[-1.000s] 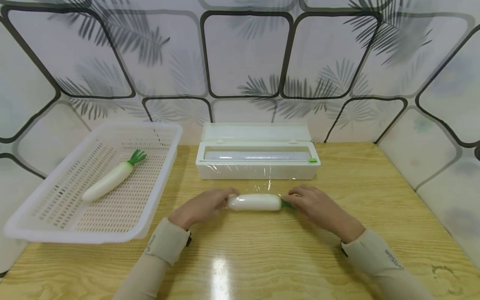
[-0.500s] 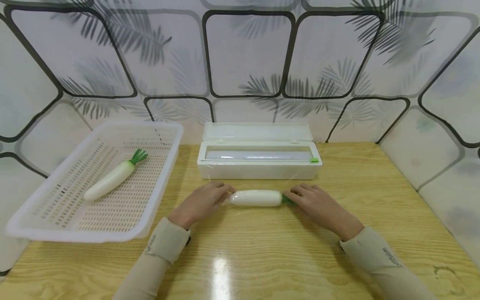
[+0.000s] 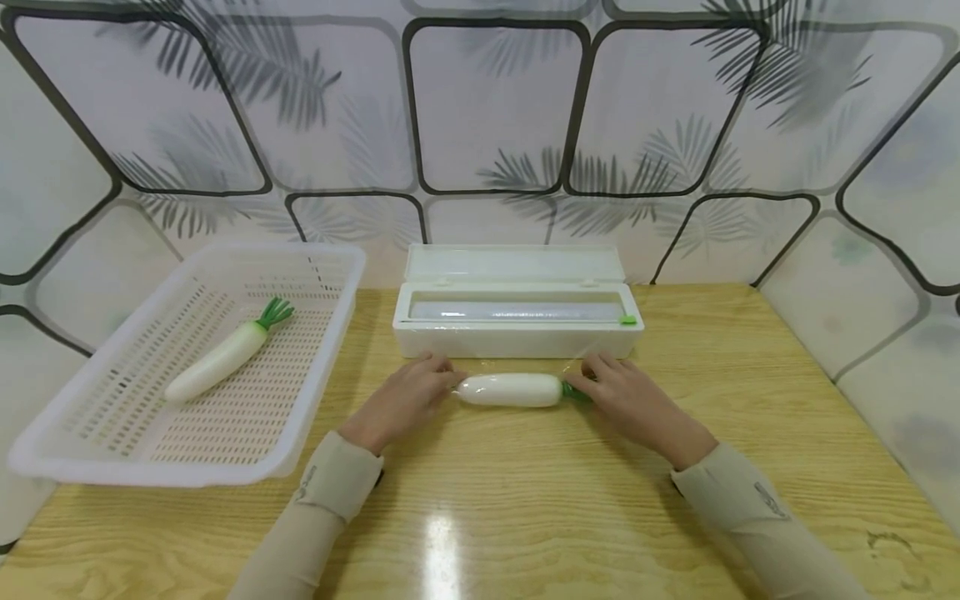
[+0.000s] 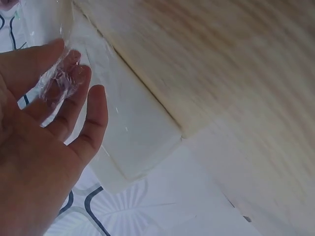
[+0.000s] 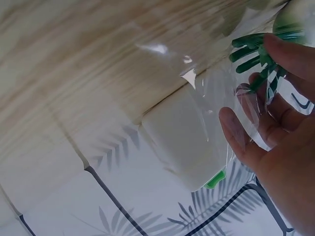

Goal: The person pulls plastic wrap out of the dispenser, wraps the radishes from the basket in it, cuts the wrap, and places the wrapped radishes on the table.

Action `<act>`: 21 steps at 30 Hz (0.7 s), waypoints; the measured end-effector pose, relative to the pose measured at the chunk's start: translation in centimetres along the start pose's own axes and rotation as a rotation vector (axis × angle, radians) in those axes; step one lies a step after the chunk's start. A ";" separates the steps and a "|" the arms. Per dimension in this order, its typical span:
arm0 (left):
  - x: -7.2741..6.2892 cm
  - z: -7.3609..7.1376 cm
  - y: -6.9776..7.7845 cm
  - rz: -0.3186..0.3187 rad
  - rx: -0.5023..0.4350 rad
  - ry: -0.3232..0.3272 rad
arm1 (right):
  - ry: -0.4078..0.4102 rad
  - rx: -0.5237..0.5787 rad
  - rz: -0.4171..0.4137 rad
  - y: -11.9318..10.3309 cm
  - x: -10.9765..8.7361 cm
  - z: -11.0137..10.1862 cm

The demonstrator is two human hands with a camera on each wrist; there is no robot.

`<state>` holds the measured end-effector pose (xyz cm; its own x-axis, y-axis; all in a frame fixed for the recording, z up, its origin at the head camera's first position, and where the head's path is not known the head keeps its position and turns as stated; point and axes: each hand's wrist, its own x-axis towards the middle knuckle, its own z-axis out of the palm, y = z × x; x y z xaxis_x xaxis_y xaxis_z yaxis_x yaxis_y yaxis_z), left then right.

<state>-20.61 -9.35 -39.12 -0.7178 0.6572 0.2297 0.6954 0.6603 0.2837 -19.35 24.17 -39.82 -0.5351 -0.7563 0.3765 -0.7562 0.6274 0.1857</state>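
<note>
A white radish [image 3: 510, 390] lies crosswise on the table, glossy with clear plastic wrap around it. My left hand [image 3: 408, 396] is at its pointed end; in the left wrist view thumb and fingers pinch crumpled plastic wrap [image 4: 61, 81]. At the other end my right hand [image 3: 626, 400] holds the green leaves [image 5: 253, 59] between thumb and curled fingers, with film over the fingertips. Just behind the radish stands a white plastic wrap box [image 3: 517, 342], lid raised, its film roll [image 3: 517, 311] showing. Thin film stretches from box to radish.
To the left stands a white perforated basket [image 3: 281, 471] holding a second radish [image 3: 217, 362] with green leaves. A green slide cutter [image 3: 627, 320] sits at the right of the box's front edge. Patterned wall covering [image 3: 495, 108] closes the back of the wooden table [image 3: 540, 508].
The radish has rolled away from me toward the box, both hands moving forward with it. The stretch of film between radish and box has become shorter.
</note>
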 end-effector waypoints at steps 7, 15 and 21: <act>0.4 0.0 -0.3 -0.013 -0.074 0.010 | -0.042 0.010 0.044 0.3 0.1 -0.1; 0.6 0.0 -0.7 -0.070 -0.057 0.051 | -0.039 0.049 0.049 0.8 0.3 0.0; 0.8 -0.2 -1.0 -0.102 -0.024 0.061 | -0.054 0.048 0.054 1.0 0.6 0.0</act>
<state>-21.91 -9.53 -39.07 -0.7860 0.5635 0.2543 0.6182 0.7130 0.3308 -20.39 24.34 -39.42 -0.5942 -0.7314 0.3346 -0.7423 0.6588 0.1219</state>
